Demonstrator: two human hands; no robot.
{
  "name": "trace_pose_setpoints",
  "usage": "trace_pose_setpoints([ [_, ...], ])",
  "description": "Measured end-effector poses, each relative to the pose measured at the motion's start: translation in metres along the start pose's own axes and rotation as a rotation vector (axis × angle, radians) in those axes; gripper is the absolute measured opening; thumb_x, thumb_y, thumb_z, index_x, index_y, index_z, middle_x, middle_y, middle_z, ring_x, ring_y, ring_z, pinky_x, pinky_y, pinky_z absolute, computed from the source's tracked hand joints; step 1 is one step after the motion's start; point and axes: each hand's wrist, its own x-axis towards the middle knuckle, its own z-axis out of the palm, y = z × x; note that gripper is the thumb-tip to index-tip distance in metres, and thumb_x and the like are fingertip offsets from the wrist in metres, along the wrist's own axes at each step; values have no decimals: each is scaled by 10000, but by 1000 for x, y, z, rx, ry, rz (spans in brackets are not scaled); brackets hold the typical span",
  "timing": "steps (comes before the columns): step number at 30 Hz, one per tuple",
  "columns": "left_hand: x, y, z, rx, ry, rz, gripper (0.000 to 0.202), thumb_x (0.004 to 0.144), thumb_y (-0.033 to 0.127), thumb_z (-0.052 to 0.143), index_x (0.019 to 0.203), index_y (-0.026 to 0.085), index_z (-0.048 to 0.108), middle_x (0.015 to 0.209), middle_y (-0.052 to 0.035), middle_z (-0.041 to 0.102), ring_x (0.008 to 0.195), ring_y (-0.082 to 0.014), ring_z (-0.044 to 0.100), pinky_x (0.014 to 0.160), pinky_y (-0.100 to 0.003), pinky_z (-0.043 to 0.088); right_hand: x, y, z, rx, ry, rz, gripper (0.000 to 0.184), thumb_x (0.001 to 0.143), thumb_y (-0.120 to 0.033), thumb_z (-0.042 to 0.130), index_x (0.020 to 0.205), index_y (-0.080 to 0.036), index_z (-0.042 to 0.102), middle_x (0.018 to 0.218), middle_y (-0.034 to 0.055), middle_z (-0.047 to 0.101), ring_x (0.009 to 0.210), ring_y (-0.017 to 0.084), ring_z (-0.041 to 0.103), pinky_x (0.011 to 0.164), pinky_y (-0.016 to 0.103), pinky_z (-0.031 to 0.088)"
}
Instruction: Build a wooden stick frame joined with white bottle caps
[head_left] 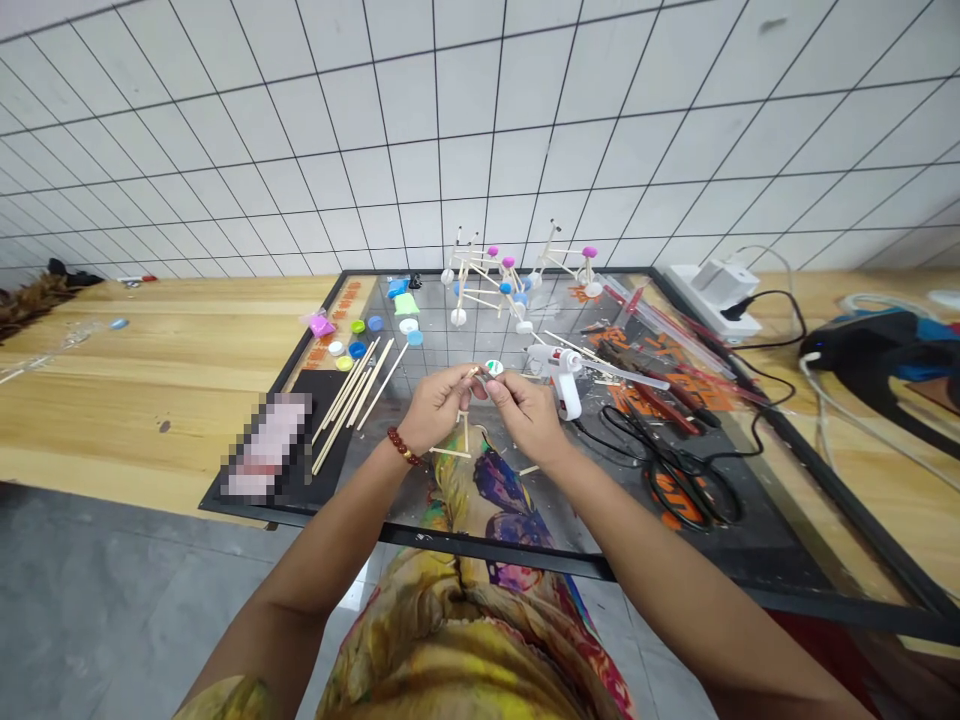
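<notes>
My left hand [439, 408] and my right hand [531, 412] meet above the middle of the glass board, fingertips pinched close together. A pale end of a small wooden stick [474, 372] shows at the left fingertips. Something small and greyish lies at the right fingertips, too covered to name. Below the hands, short cut sticks [451, 453] lie on the glass. To the right of my right hand, a white hot glue gun [565, 382] rests with its translucent glue stick sticking out behind. Farther back stand small stick models [491, 287] with white, blue and pink clay pieces.
Long wooden sticks [352, 400] lie on the left over a dark sheet. Clay packs and small coloured lids [357, 350] sit behind them. Pliers [660, 395], a coiled black cable [694, 490] and clear glue sticks [667, 325] occupy the right. A power strip [709, 300] lies beyond.
</notes>
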Motion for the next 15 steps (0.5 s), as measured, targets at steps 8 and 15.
trace_pose_setpoints([
  [8, 1, -3, -3, 58, -11, 64, 432, 1090, 462, 439, 1091, 166, 754, 665, -4, 643, 581, -112, 549, 648, -258, 493, -1, -1, -2, 51, -26, 47, 563, 1000, -718, 428, 749, -249, 614, 587, 0, 515, 576, 173, 494, 616, 329, 343],
  [15, 1, -2, -2, 93, -37, 132, 401, 1100, 405, 419, 1070, 178, 747, 683, -2, 648, 599, -119, 560, 666, -258, 496, 0, -2, -3, 74, -55, 41, 570, 996, -725, 444, 751, -244, 626, 631, 14, 555, 605, 177, 514, 639, 335, 360],
])
